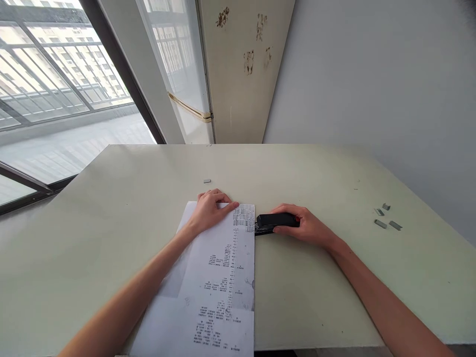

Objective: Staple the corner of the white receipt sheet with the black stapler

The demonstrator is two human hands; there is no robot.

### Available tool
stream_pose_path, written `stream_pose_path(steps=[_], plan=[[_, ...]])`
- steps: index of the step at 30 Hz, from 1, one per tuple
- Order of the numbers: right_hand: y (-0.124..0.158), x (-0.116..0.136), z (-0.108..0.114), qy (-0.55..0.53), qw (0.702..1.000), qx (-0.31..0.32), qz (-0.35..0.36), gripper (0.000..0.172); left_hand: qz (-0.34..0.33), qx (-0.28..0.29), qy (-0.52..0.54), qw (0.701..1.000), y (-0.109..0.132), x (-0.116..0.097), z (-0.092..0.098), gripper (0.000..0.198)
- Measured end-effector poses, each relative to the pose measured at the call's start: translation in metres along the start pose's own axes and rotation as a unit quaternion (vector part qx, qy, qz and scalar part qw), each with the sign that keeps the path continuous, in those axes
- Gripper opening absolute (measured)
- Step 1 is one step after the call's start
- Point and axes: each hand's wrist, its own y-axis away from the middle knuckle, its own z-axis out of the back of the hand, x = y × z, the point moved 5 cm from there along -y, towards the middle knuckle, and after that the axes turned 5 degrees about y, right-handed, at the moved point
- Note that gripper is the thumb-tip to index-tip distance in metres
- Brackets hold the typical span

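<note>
No word or number can be read; the white rectangular printed paper carries small dark print (too tiny and blurred to make out) in short blocks; a narrow, slightly slanting column of it runs down beside those blocks, with a few short lines nearer the right edge.

left hand palm-down, thumb out | right hand curled, gripping | forearms converging

Bare forearms, slim — tapering toward narrow wrists, bare hands
</note>
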Motion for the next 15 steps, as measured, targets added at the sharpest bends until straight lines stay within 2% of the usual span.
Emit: stream_pose_path(steps=[15], plan=[[0.004, -0.004, -0.001, -0.013, 0.999, 0.002, -0.044, 0.045, 0.040, -0.039, 0.035, 0.998, 0.000, -0.017, -0.006, 0.039]])
